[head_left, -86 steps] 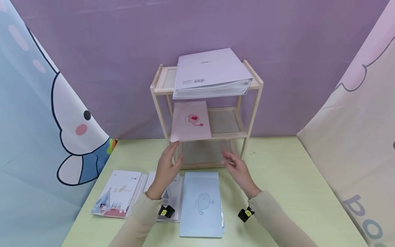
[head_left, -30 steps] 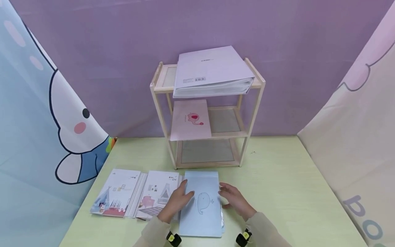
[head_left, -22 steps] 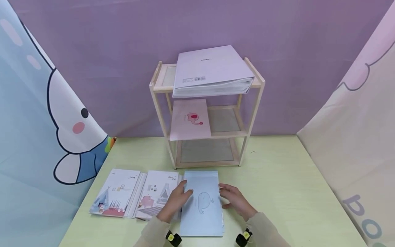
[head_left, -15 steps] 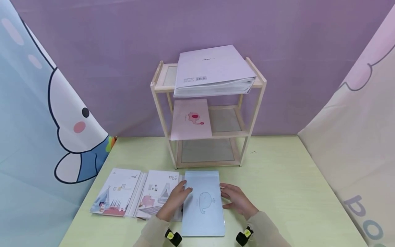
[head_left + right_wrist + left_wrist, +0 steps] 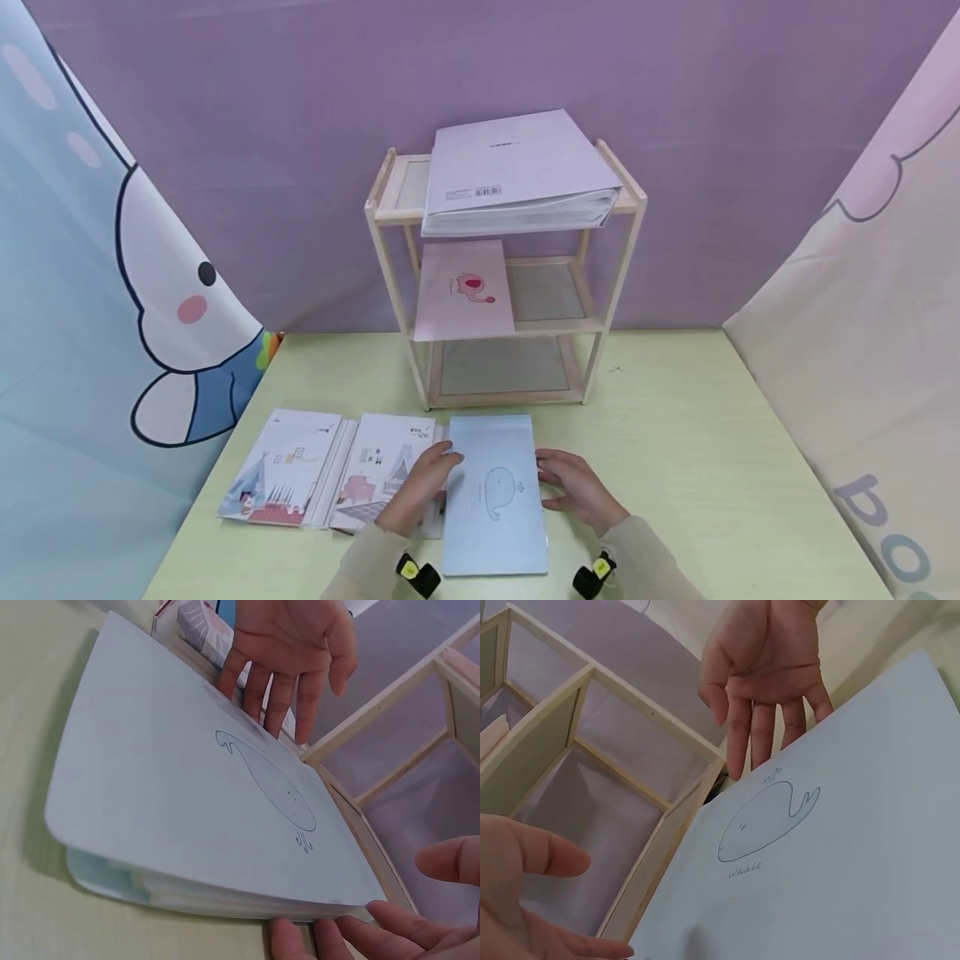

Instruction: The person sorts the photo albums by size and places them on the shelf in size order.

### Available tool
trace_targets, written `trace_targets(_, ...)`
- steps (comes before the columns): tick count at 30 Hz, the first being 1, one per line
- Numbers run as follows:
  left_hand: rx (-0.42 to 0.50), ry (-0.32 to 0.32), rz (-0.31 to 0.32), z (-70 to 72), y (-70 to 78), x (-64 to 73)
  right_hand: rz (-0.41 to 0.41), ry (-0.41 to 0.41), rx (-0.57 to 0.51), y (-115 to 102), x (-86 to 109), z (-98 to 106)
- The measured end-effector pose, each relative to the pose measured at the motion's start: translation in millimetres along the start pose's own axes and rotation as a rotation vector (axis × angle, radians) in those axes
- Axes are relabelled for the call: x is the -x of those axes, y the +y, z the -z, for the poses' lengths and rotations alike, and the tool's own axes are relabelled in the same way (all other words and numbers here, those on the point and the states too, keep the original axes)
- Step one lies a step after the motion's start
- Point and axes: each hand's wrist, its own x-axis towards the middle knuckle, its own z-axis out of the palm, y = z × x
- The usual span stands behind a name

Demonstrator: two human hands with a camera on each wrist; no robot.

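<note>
A light blue book (image 5: 495, 500) with a whale drawn on its cover lies closed on the table, in front of the wooden shelf. My left hand (image 5: 420, 487) is at its left edge, thumb apart from the other fingers. At the right edge my right hand (image 5: 577, 487) touches the book with its fingertips, seen low in the right wrist view. In that same view the left hand (image 5: 289, 656) reaches straight fingers down along the far edge. The left wrist view shows the right hand (image 5: 769, 667) with extended fingers, their tips partly hidden by the cover.
The three-level wooden shelf (image 5: 517, 329) stands behind. A large white binder (image 5: 517, 171) tilts on its top level, and a pink elephant book (image 5: 461, 308) lies on the middle one. Left of the whale book lie two illustrated books (image 5: 281, 467). Printed curtains (image 5: 832, 350) border the table.
Both hands have come down from the shelf's front to the sides of the whale book. Its lower end has shifted slightly right. The left hand's thumb has drawn back toward the left edge.
</note>
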Motion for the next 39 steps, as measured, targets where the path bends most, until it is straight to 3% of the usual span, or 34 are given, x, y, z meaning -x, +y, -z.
trace_targets(6,0.058,-0.029,0.057,2.1,0.2,-0.2,-0.006,-0.023,-0.029,1.4,-0.6,2.4)
trace_targets(16,0.128,-0.106,0.024,6.9,-0.4,-1.6,0.007,-0.029,-0.064,6.3,-1.1,4.4)
trace_targets(32,0.135,-0.075,0.058,4.9,-0.9,0.5,-0.025,-0.004,-0.093,4.2,2.1,4.2)
trace_targets(39,0.152,-0.079,0.08,4.6,-1.2,0.1,-0.027,-0.023,-0.048,1.2,3.4,6.6)
